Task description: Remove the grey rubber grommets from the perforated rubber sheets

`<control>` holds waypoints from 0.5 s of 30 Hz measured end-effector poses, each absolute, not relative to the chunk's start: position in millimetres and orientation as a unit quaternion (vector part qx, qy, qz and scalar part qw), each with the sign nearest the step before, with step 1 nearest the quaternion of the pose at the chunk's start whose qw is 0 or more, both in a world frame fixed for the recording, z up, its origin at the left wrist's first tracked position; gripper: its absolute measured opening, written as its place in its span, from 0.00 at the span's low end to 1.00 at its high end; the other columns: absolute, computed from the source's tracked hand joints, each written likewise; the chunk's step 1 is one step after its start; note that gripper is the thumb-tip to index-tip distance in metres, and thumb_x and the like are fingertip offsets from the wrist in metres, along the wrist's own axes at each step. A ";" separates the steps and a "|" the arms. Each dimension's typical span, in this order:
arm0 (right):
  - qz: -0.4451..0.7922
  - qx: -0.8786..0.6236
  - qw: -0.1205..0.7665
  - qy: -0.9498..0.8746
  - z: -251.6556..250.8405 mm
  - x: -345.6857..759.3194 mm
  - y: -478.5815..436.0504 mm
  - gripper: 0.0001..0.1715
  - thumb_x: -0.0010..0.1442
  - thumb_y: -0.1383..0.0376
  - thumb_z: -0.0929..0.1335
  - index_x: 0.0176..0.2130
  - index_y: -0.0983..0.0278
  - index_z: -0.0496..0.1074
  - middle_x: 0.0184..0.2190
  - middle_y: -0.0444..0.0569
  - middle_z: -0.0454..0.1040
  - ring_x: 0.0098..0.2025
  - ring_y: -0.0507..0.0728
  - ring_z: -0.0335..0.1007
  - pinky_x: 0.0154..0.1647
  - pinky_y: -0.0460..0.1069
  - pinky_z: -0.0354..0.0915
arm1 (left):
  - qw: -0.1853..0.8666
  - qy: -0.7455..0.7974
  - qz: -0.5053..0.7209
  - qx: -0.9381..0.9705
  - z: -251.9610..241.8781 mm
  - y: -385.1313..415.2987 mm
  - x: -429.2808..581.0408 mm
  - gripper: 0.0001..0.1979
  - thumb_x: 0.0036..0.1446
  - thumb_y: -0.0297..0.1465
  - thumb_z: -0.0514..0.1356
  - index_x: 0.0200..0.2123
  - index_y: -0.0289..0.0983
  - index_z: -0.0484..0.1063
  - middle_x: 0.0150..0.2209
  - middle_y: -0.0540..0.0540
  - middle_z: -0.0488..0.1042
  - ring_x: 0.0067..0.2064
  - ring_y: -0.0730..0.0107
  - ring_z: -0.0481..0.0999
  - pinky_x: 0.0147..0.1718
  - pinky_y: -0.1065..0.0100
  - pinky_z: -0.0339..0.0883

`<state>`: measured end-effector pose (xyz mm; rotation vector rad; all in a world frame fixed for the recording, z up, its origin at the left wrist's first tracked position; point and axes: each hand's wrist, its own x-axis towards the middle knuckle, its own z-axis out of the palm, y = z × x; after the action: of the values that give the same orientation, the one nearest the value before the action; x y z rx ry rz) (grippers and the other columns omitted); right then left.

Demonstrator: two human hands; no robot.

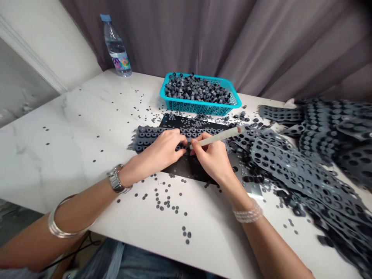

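A dark grey rubber sheet [148,134] with rows of raised, ring-shaped parts lies on a black mat [183,168]. My left hand [167,147] rests across this sheet, with curled fingers and the thumb gripping it by the row nearest me. Close to those fingertips, my right hand [212,155] is closed in a pen grip round a pale, pen-like tool [225,135]. The tool's lower end points down at the sheet between both hands, and its back end tilts up to the right. What its tip touches is too small to tell.
Behind the mat stands a turquoise basket [200,106] heaped with small grey rubber parts. Punched-out rubber sheets [290,162] pile up on the right. Small dark discs [167,203] are scattered over the white table [72,135]. A water bottle [117,50] stands at the back left, before a curtain.
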<state>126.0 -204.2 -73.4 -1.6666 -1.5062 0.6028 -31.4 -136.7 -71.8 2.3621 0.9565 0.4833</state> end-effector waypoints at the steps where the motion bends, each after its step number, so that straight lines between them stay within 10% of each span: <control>1: 0.228 -0.658 0.393 -0.601 -73.0 124.7 -204.3 0.13 0.60 0.61 0.64 0.25 0.60 0.64 0.20 0.43 0.73 0.23 0.54 0.69 0.28 0.48 0.57 | 0.267 0.355 0.177 0.878 -72.7 -136.9 -30.5 0.06 0.52 0.27 0.59 0.33 0.39 0.76 0.34 0.46 0.67 0.39 0.60 0.69 0.43 0.63 0.60; 6: 0.169 -0.663 0.367 -0.630 -71.3 119.6 -203.3 0.13 0.60 0.65 0.63 0.24 0.59 0.62 0.20 0.44 0.72 0.23 0.55 0.68 0.29 0.49 0.56 | 0.313 0.361 0.195 0.856 -60.8 -138.8 -30.6 0.06 0.53 0.26 0.59 0.26 0.38 0.75 0.27 0.49 0.68 0.32 0.67 0.67 0.38 0.64 0.60; 15: 0.255 -0.652 0.463 -0.544 -76.9 128.4 -203.2 0.14 0.60 0.58 0.65 0.25 0.60 0.65 0.20 0.43 0.74 0.24 0.55 0.70 0.29 0.48 0.62 | 0.748 0.389 0.336 0.419 -46.7 -113.3 -45.3 0.04 0.50 0.23 0.66 0.27 0.34 0.73 0.32 0.47 0.73 0.30 0.78 0.68 0.26 0.74 0.60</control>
<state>128.4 -203.2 -76.9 -1.6039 -1.3363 0.6258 -45.3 -113.3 -46.7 0.9174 0.8508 0.7350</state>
